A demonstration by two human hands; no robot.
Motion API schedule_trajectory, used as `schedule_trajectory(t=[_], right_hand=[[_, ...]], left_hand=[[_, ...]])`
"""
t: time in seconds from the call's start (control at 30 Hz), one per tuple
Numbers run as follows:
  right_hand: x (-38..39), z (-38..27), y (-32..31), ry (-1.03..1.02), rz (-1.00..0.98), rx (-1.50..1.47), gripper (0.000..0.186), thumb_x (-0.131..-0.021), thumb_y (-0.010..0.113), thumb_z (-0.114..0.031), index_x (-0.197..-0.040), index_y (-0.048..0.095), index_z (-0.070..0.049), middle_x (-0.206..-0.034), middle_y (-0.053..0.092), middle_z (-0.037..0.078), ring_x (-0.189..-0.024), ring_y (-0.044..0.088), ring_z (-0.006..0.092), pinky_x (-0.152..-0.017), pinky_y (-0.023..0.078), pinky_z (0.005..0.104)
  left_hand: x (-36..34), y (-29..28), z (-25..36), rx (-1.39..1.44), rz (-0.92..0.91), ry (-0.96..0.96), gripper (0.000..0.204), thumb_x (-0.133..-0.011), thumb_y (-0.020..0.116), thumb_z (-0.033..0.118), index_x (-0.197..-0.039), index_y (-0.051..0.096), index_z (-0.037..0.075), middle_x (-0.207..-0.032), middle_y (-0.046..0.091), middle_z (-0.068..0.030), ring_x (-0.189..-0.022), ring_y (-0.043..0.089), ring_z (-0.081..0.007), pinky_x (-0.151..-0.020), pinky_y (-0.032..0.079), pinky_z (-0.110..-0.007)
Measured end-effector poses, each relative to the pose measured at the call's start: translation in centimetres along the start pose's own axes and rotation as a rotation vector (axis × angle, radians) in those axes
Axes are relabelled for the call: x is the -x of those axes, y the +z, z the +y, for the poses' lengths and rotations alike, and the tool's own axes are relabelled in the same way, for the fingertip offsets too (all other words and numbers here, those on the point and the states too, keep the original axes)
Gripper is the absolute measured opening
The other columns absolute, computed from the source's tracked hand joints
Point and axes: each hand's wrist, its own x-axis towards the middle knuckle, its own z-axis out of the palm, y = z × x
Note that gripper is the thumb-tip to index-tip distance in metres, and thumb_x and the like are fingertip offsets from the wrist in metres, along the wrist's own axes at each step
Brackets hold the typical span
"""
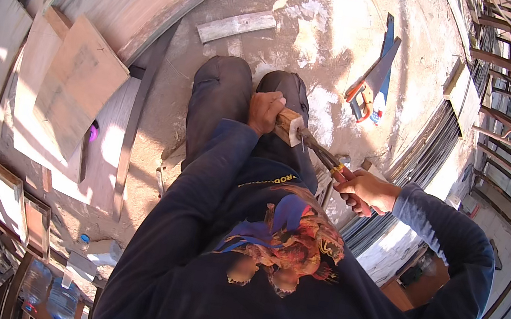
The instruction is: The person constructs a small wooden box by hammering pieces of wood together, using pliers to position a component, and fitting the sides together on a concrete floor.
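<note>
My left hand is closed around a short wooden block, steadying it over my right thigh. The block's pale end faces right. In my right hand are pliers with yellow and reddish grips, fingers wrapped round the handles. Their dark metal jaws meet the block's pale end. A thin, shiny, nail-like bit shows beside the jaws; whether they grip it I cannot tell.
Ahead on the right, a handsaw with an orange handle lies over a blue saw on the dusty ground. A loose plank lies beyond my knees. Plywood sheets lean at left; long dark strips are stacked at right.
</note>
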Motion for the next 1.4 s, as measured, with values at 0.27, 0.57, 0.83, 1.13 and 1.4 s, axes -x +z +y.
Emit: schedule_trajectory(t=[0.27,0.57,0.83,1.13,1.4], right_hand=[[-3.7,1.0,4.0,-0.378,0.275,0.258,0.023,-0.08,0.063,-0.019,-0.088,0.059,0.002,-0.069,0.057,0.011,-0.068,0.057,0.0277,-0.067,0.044,0.0412],[-8.6,2.8,4.1,-0.768,0.126,-0.034,0.01,-0.079,0.059,-0.009,-0.085,0.053,-0.003,-0.067,0.053,0.007,-0.061,0.054,0.0172,-0.057,0.043,0.0323],[0.9,-1.2,-3.4,-0.182,-0.101,0.433,0.014,-0.089,0.059,-0.014,-0.092,0.056,-0.001,-0.059,0.061,0.011,-0.058,0.064,0.017,-0.052,0.052,0.0312],[0.7,-0.6,-3.0,0.13,-0.028,0.103,0.023,-0.098,0.061,-0.026,-0.083,0.053,-0.009,-0.064,0.043,-0.007,-0.047,0.038,0.0049,-0.039,0.033,0.0219],[-1.8,4.0,1.0,-0.145,0.126,0.411,0.03,-0.09,0.062,-0.027,-0.088,0.058,0.003,-0.067,0.054,0.012,-0.065,0.056,0.0261,-0.061,0.045,0.042]], left_hand=[[-0.2,-0.8,-2.0,0.119,-0.036,-0.148,0.036,-0.084,0.057,0.027,-0.06,0.05,0.001,-0.056,0.047,-0.0183,-0.051,0.053,-0.0339,-0.05,0.037,-0.042],[-2.0,-1.0,-1.5,0.2,-0.004,-0.024,0.036,-0.088,0.053,0.023,-0.062,0.047,-0.001,-0.057,0.046,-0.0138,-0.049,0.049,-0.0276,-0.05,0.033,-0.037],[-0.8,1.1,0.2,-0.157,-0.11,0.117,0.034,-0.085,0.055,0.026,-0.06,0.049,0.004,-0.06,0.053,-0.0199,-0.059,0.055,-0.0385,-0.056,0.037,-0.046],[0.1,1.8,-0.6,-0.137,-0.006,0.169,0.029,-0.08,0.057,0.025,-0.06,0.05,0.005,-0.061,0.054,-0.0164,-0.061,0.054,-0.0377,-0.063,0.039,-0.046],[0.3,1.0,0.3,-0.116,-0.095,0.03,0.03,-0.076,0.06,0.027,-0.058,0.052,0.005,-0.06,0.053,-0.016,-0.061,0.054,-0.0371,-0.062,0.039,-0.046]])
